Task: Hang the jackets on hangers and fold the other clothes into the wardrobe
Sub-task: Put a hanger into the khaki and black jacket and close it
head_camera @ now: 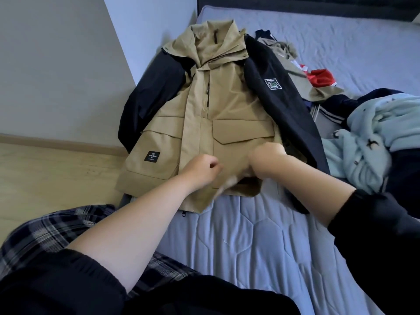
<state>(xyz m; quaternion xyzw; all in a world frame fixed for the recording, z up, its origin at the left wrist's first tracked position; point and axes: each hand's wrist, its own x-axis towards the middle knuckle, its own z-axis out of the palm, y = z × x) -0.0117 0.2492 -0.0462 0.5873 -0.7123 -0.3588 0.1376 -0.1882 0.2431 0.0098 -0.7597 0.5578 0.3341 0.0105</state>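
A khaki jacket (pixel 204 114) with navy sleeves and a hood lies face up on the bed, collar away from me. Both my hands are at its lower front hem. My left hand (pixel 201 168) has its fingers curled and pinches the khaki fabric near the zipper line. My right hand (pixel 266 159) grips the hem just below the right flap pocket, bunching the cloth. The fabric between my hands is blurred. A black patch sits on the left pocket, a white badge on the right sleeve.
The pale blue quilted mattress (pixel 261 235) holds more clothes: a khaki and red garment (pixel 318 80) behind the jacket, a light blue patterned piece (pixel 372 142) and dark clothing at the right. A wood floor (pixel 45 173) and white wall lie left. My plaid trousers show below.
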